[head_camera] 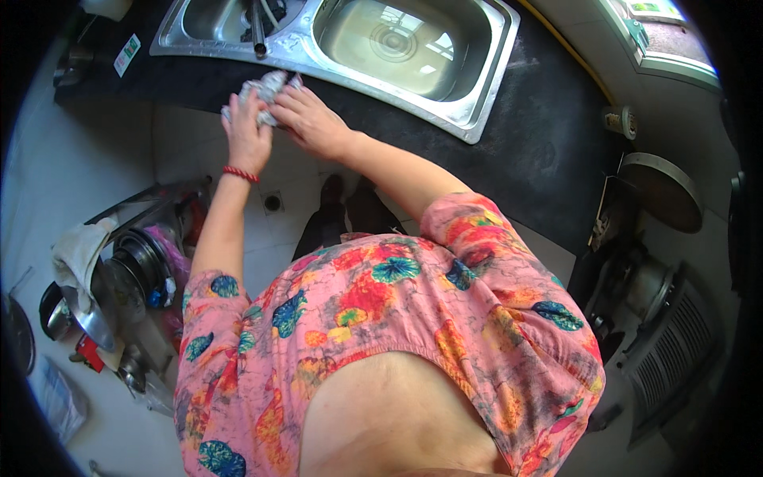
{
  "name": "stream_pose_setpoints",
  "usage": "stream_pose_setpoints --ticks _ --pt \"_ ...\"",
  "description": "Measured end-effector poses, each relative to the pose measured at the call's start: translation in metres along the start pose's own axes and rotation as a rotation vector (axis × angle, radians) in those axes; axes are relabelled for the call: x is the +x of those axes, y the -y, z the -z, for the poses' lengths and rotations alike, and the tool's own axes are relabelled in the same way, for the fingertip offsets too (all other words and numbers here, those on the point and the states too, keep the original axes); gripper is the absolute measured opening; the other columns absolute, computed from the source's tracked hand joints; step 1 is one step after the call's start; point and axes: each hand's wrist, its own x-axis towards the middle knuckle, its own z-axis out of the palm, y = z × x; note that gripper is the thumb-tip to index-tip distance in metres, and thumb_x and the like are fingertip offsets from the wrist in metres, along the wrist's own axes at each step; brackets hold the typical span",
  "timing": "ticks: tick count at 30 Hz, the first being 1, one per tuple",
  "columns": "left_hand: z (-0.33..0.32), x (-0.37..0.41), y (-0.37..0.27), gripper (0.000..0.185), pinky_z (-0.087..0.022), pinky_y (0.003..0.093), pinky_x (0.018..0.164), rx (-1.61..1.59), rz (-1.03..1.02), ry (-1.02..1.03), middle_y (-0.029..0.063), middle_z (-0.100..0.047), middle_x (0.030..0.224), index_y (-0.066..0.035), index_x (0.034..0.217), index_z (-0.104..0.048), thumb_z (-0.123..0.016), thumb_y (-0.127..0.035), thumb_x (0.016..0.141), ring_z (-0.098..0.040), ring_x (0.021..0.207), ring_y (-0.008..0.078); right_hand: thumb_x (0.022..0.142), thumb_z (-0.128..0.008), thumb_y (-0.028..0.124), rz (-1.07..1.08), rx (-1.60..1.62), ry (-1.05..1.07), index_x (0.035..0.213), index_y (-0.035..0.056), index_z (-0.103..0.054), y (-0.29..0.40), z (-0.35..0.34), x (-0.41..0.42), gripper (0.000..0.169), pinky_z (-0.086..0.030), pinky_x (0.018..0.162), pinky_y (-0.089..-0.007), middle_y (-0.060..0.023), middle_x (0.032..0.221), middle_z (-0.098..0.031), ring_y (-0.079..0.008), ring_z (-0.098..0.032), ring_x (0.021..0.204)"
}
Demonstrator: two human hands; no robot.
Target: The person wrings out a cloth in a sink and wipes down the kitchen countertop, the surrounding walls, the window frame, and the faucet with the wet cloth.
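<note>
A crumpled pale patterned cloth (271,83) is bunched between my two hands at the front edge of the black countertop (197,77). My left hand (247,134), below a red bead bracelet (241,173), grips its near left side. From the right, my right hand (313,122) presses its fingers onto the cloth, partly covering it. Just beyond them is the rim of a stainless steel double sink (298,65). Cloudy water (387,47) stands in its right basin. The metal faucet spout (257,33) reaches over the left one.
To my left, a rack of pans (134,256) carries a hanging pale towel (80,253). A metal cup (73,64) stands at the counter's left end. Rightward are a jar (621,122), a round board or lid (664,191) and a stove area. A yellow hose (572,53) follows the wall.
</note>
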Motion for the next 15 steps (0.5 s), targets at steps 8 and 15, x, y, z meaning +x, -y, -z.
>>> stream_pose_setpoints --ticks 8,15 --pt "-0.049 0.0 -0.165 0.041 -0.019 0.0531 0.103 -0.176 -0.429 0.307 0.0123 -0.043 0.131 -0.008 0.108 -0.053 -0.066 -0.009 0.069 -0.032 0.127 0.0341 0.068 -0.062 0.008 -0.067 -0.008 0.095 0.106 0.0044 -0.053 -0.026 0.131 -0.156 0.039 -0.035 0.097 -0.0432 -0.0144 0.118 -0.049 -0.0329 -0.045 0.114" --pt "-0.142 0.022 -0.286 0.033 -0.026 0.0466 0.103 -0.479 -0.969 0.377 0.0147 -0.049 0.122 -0.003 0.106 -0.054 -0.056 -0.013 0.074 -0.042 0.12 0.0311 0.066 -0.065 0.006 -0.429 0.018 0.211 0.091 0.0042 -0.06 -0.024 0.227 -0.27 0.026 -0.043 0.082 -0.0435 -0.0135 0.1 -0.057 -0.0328 -0.054 0.095"
